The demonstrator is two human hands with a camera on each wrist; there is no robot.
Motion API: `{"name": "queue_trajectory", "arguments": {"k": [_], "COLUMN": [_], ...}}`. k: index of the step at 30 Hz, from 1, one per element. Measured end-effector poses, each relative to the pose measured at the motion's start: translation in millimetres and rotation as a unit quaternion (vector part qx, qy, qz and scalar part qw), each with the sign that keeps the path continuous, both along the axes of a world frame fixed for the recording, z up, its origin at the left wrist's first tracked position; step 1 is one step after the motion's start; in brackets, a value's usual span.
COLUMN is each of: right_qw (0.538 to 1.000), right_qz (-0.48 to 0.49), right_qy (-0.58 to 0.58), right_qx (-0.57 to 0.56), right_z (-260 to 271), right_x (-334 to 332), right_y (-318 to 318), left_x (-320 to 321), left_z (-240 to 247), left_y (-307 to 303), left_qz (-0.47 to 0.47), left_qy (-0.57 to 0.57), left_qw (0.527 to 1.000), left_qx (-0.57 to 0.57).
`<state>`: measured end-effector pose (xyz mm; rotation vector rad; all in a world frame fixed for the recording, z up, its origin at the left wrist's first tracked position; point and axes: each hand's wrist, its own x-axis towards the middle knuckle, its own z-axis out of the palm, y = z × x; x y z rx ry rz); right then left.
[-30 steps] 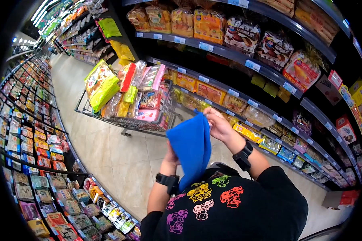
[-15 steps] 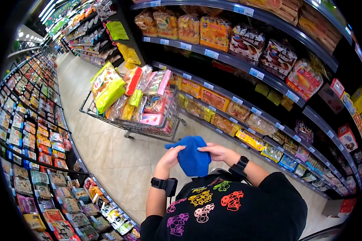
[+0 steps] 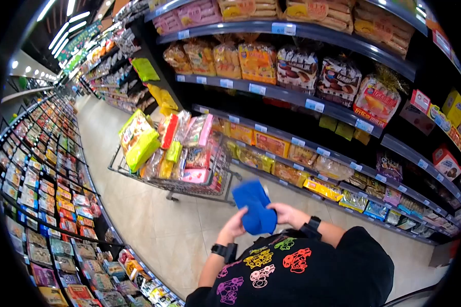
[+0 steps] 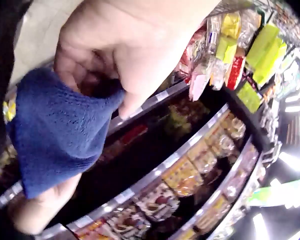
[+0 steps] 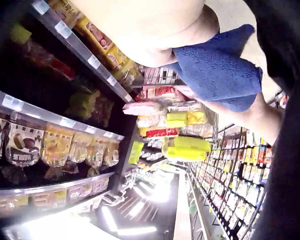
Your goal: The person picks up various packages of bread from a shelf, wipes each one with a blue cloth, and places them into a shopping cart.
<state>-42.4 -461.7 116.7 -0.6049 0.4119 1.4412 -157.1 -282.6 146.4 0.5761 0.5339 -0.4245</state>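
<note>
- blue cloth (image 3: 257,209): hung long, then bunched; now one part juts upward in head view
- right hand (image 3: 288,215): moved from cloth's top corner to lower side
- upper shelf (image 3: 230,29): more in view

Your cloth (image 3: 255,207) is plain blue; your near black shirt (image 3: 333,271) carries purple, yellow, green, pink and red figures (image 3: 297,260)

A plain blue terry cloth (image 3: 258,214), folded and creased (rather nubbly, seen up close), is held in mid-air between the left hand (image 3: 234,225) and right hand (image 3: 291,215), one end jutting forward.
</note>
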Motion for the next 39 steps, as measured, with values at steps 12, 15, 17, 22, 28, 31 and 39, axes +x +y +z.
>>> {"name": "queue_trajectory", "arguments": {"k": [12, 15, 17, 22, 28, 31, 39], "right_qw": [0.770, 0.710, 0.786, 0.932, 0.982, 0.979, 0.952], "right_qz": [-0.002, -0.097, -0.124, -0.156, -0.045, -0.070, -0.194], "right_qy": [-0.635, -0.692, -0.605, -0.327, -0.173, -0.187, -0.236], "right_qx": [0.059, 0.083, 0.039, -0.012, -0.062, -0.036, -0.017], "right_z": [150.4, 156.1, 156.2, 91.5, 57.9, 33.0, 36.2], "right_x": [68.1, 71.3, 67.3, 79.4, 56.6, 49.3, 56.7], "right_y": [-78.5, -90.0, -97.0, -119.0, -150.4, -163.6, -184.3], "left_x": [75.6, 81.8, 89.8, 98.0, 88.2, 96.8, 116.9], "left_z": [113.9, 144.5, 103.1, 53.3, 8.5, 17.0, 16.0], "left_y": [-34.1, -62.2, -70.0, -104.6, -124.5, -129.1, -141.5], "left_qz": [0.097, 0.051, 0.035, 0.033, -0.031, -0.083, -0.211], "left_qy": [-0.307, -0.313, -0.295, -0.154, -0.048, -0.030, -0.090], "left_qw": [0.919, 0.918, 0.941, 0.988, 0.998, 0.993, 0.962], "left_qx": [0.230, 0.237, 0.164, -0.001, 0.016, 0.084, 0.147]}}
